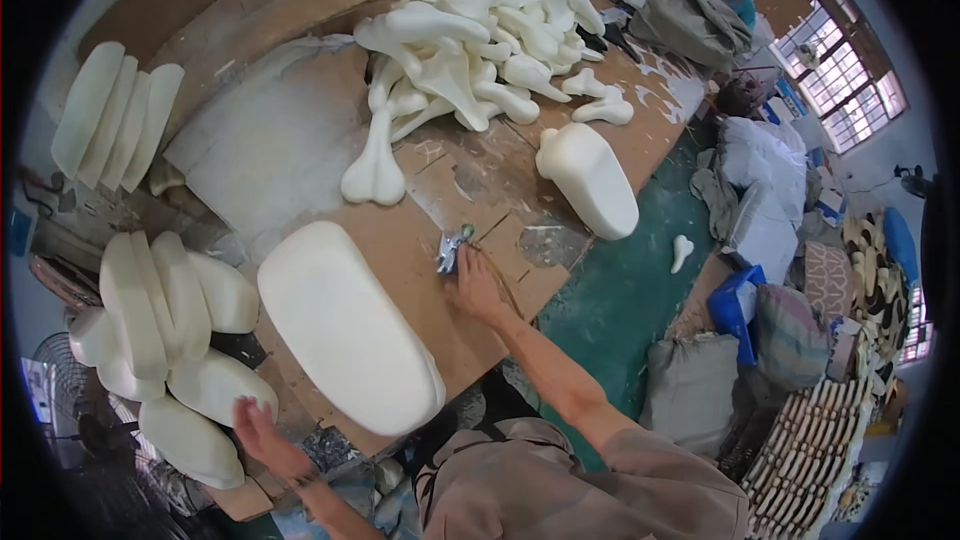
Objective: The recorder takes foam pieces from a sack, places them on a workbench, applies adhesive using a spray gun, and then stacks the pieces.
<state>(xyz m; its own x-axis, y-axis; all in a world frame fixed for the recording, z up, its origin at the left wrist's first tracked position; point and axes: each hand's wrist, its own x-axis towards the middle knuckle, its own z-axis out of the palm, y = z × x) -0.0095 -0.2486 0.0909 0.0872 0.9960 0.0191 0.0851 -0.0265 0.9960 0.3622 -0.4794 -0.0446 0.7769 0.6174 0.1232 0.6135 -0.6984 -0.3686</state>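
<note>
Your right hand (pixel 476 285) reaches out across the cardboard-covered workbench (pixel 440 195), its fingers closing on a small metal tool (pixel 452 247), possibly scissors or a clip; the view is too small to be sure. Your left hand (pixel 258 432) hovers low at the bench's near edge, fingers spread and loose, holding nothing, just beside a stack of white foam pads (pixel 165 340). Between your hands lies a large rounded white foam cushion (pixel 345 325), flat on the bench. Farther back sits a heap of bone-shaped foam pieces (pixel 465 30), and a smaller foam block (pixel 588 178) rests to the right.
</note>
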